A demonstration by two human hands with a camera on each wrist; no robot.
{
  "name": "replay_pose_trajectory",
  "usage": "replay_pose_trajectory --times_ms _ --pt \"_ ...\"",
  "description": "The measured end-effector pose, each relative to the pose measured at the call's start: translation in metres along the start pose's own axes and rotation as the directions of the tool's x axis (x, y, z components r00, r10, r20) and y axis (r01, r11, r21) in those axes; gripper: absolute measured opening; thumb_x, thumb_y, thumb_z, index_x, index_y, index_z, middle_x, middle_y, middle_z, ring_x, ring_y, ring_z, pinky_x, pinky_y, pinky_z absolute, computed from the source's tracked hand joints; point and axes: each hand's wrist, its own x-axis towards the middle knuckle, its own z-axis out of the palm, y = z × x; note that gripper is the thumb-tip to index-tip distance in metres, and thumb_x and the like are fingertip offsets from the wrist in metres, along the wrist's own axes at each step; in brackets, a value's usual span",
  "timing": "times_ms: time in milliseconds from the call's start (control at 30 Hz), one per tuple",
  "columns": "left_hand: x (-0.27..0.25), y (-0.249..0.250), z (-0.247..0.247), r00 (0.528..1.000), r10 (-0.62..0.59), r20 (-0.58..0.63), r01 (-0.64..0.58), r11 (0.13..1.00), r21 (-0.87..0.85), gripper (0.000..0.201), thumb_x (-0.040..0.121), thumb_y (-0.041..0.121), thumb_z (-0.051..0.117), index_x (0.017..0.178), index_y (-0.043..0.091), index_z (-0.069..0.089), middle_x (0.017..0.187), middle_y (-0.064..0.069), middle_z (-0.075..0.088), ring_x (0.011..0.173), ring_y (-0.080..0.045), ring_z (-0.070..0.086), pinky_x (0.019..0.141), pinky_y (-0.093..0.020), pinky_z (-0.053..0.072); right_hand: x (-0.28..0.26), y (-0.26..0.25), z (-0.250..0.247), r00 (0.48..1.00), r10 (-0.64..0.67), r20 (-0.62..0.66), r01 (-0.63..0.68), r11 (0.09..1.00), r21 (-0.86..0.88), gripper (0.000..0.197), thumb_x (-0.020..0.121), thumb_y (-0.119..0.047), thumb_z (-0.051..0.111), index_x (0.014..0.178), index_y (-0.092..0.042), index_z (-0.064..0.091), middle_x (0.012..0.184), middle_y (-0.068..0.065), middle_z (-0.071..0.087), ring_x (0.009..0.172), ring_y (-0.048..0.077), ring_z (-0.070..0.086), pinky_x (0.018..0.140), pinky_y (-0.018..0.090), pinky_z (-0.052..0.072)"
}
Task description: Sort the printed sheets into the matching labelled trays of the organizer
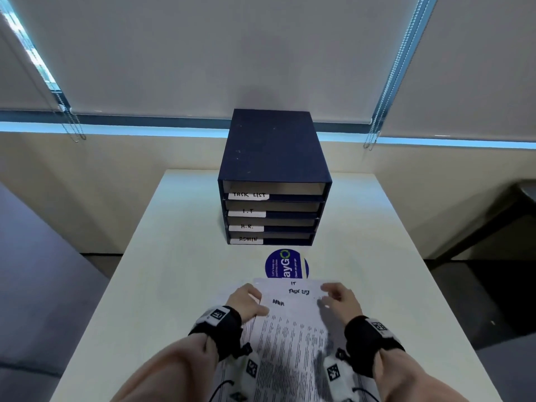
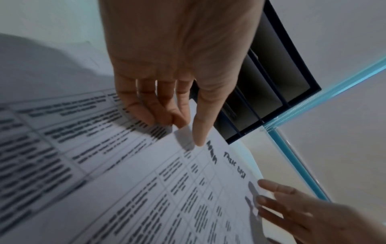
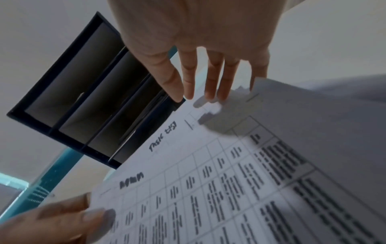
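Observation:
A dark blue organizer stands at the table's far middle, its four trays labelled TASK LIST, I.T, H.R. and ADMIN from top to bottom. Printed sheets lie fanned near the front edge, hand-marked IT, TASK LIST and ADMIN. My left hand pinches the left edge of the ADMIN sheet, thumb on top and fingers beneath. My right hand has straight fingers whose tips touch the upper right corner of the fan.
A round blue sticker lies on the white table between the sheets and the organizer. Window blinds with bead chains hang behind. A dark object stands off the table's right side.

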Motion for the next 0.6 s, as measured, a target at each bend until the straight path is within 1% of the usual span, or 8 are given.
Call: replay_pose_trajectory --times_ms 33,100,167,233,333,433,533,600 --pt "-0.004 0.002 0.002 1.0 0.023 0.014 -0.023 1.0 -0.003 0.03 0.077 0.02 0.076 0.098 0.008 0.058 0.078 -0.014 0.059 0.066 -0.025 0.06 0.07 -0.032 0.047 -0.003 -0.003 -0.002 1.0 0.011 0.005 -0.011 0.998 0.054 0.025 0.084 0.001 0.058 0.103 -0.015 0.061 0.122 0.015 0.057 0.109 0.022 0.054 0.085 0.025 0.038" --pt "-0.011 0.006 0.003 0.997 0.073 0.014 -0.072 0.996 -0.053 0.05 0.086 0.02 0.068 0.127 -0.002 0.05 0.104 -0.022 0.062 0.092 -0.035 0.064 0.086 -0.04 0.047 -0.008 -0.01 -0.008 1.0 0.012 0.007 -0.013 0.989 0.144 0.028 0.087 0.005 0.055 0.112 -0.007 0.058 0.125 0.014 0.055 0.112 0.023 0.053 0.084 0.024 0.041" --pt "-0.021 0.014 -0.004 0.992 0.127 0.005 -0.124 0.981 -0.15 0.062 0.094 0.021 0.057 0.146 0.002 0.029 0.145 -0.017 0.042 0.132 -0.029 0.044 0.107 -0.034 0.034 -0.017 -0.02 -0.015 1.0 -0.013 -0.023 0.018 0.97 0.242 0.034 0.09 0.0 0.058 0.123 -0.002 0.052 0.125 0.014 0.053 0.108 0.021 0.052 0.077 0.017 0.045" --pt "-0.028 0.023 -0.015 0.986 0.164 -0.025 -0.163 0.939 -0.301 0.067 0.098 0.025 0.05 0.151 0.009 0.013 0.158 -0.008 0.017 0.145 -0.022 0.02 0.115 -0.034 0.022 -0.023 -0.027 -0.02 1.0 -0.02 -0.023 0.027 0.944 0.329 0.041 0.09 -0.011 0.063 0.127 -0.008 0.048 0.12 0.013 0.052 0.1 0.02 0.052 0.072 0.018 0.045" --pt "-0.035 0.036 -0.035 0.978 0.172 -0.116 -0.206 0.865 -0.458 0.067 0.098 0.031 0.048 0.151 0.012 0.012 0.158 -0.005 0.019 0.145 -0.023 0.019 0.116 -0.04 0.02 -0.025 -0.031 -0.024 0.99 -0.008 0.141 -0.041 0.939 0.342 0.045 0.087 -0.02 0.068 0.126 -0.017 0.046 0.115 0.007 0.055 0.094 0.024 0.059 0.079 0.031 0.048" --pt "-0.028 0.038 -0.055 0.976 0.159 -0.149 -0.217 0.772 -0.598 0.083 0.082 0.05 0.063 0.147 0.011 0.028 0.149 -0.002 0.037 0.137 -0.026 0.038 0.117 -0.044 0.024 -0.023 -0.03 -0.019 0.971 0.013 0.238 -0.12 0.891 0.438 0.035 0.079 -0.012 0.075 0.109 -0.017 0.056 0.099 0.006 0.064 0.074 0.027 0.06 0.072 0.035 0.047" --pt "-0.026 0.04 -0.064 0.976 0.131 -0.171 -0.213 0.72 -0.66 0.041 0.1 0.024 0.045 0.135 0.004 0.041 0.136 -0.014 0.053 0.122 -0.029 0.052 0.109 -0.045 0.038 -0.02 -0.026 -0.015 0.97 0.019 0.242 -0.124 0.897 0.425 0.027 0.082 -0.005 0.069 0.105 -0.012 0.058 0.084 0.008 0.059 0.074 0.025 0.053 0.072 0.034 0.042" --pt "-0.027 0.043 -0.064 0.97 0.14 -0.201 -0.236 0.748 -0.62 0.024 0.103 0.013 0.034 0.122 0.006 0.047 0.122 -0.013 0.059 0.109 -0.026 0.056 0.089 -0.032 0.049 -0.022 -0.025 -0.014 0.962 0.005 0.272 -0.129 0.888 0.442 0.011 0.085 -0.002 0.061 0.091 -0.009 0.056 0.074 0.006 0.045 0.062 0.02 0.042 0.063 0.029 0.036"
